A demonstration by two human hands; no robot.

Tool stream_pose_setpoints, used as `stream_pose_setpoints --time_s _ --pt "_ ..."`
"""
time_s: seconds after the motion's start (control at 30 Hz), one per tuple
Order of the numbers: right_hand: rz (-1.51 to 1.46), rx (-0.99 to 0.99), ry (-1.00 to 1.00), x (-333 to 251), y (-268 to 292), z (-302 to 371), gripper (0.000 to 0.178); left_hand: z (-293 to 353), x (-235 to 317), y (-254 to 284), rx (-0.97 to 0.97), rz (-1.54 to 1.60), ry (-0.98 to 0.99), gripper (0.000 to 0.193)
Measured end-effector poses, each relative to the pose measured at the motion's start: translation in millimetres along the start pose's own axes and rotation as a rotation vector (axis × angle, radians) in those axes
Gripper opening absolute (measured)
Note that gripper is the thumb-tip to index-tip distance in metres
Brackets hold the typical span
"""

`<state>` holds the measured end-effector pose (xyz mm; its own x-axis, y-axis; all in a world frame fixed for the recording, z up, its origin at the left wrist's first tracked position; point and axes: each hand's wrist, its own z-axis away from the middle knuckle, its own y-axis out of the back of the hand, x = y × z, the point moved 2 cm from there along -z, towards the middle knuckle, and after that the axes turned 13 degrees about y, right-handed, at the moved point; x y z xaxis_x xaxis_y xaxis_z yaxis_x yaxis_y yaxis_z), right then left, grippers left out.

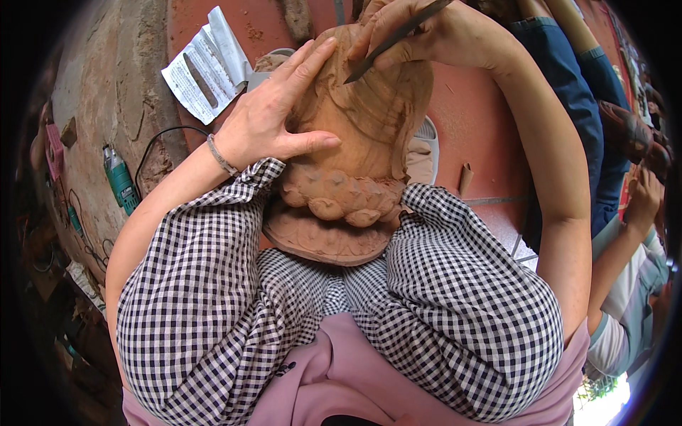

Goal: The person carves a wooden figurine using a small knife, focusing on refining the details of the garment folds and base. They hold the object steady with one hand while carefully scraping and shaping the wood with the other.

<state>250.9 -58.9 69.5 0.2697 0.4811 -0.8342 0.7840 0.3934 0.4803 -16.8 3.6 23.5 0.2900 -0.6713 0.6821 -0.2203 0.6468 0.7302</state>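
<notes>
A carved wooden statue (pixel 359 135) rests between my knees, its knobbly base with a rounded lower edge toward me. Spread over its left side, my left hand (pixel 284 113) lies with the thumb stretched across the wood and the fingers pointing away from me. My right hand (pixel 419 32) is closed round a dark, slender carving blade (pixel 391 48) at the far side of the statue. The blade's pointed tip is at the carved grooves on the upper part; whether it presses on the wood I cannot tell. My right fingertips are partly hidden behind the blade.
A printed paper sheet (pixel 207 71) with a dark flat blade on it lies at the far left. Beyond my left arm are a green power tool (pixel 119 179) and a black cord (pixel 153 138). A wood chip (pixel 465 179) lies on the red floor. Another person (pixel 629 284) sits at right.
</notes>
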Motion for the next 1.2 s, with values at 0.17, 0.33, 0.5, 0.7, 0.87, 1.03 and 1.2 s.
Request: stream_pose_setpoints --time_s 0.17,0.33,0.5,0.7,0.87,1.03,1.2 --pt "-0.136 0.311 -0.294 -23.5 -20.3 14.4 0.014 3.1 -1.2 0.8 0.009 -0.024 0.015 0.109" --pt "-0.204 0.745 0.0 -30.1 -57.5 70.2 0.019 1.6 -0.6 -0.1 -0.014 0.015 0.034 0.108" --pt "-0.272 0.877 -0.28 -48.5 -92.0 96.4 0.016 2.1 -3.1 -0.9 0.016 0.026 -0.035 0.107" --pt "-0.54 1.227 -0.381 -63.5 -116.8 91.7 0.007 1.4 -4.1 -1.3 0.005 0.016 -0.031 0.107" --pt "-0.421 1.102 -0.5 -66.9 -121.7 86.9 0.017 2.3 -5.3 -1.0 0.007 0.008 -0.025 0.107" --pt "-0.052 0.974 -0.485 -77.3 -119.5 74.9 0.016 3.7 -6.5 -1.1 0.009 -0.008 -0.017 0.108" --pt "0.272 0.971 -0.264 -69.3 -126.8 52.8 0.017 2.0 -4.3 -1.7 0.01 0.008 0.011 0.108"
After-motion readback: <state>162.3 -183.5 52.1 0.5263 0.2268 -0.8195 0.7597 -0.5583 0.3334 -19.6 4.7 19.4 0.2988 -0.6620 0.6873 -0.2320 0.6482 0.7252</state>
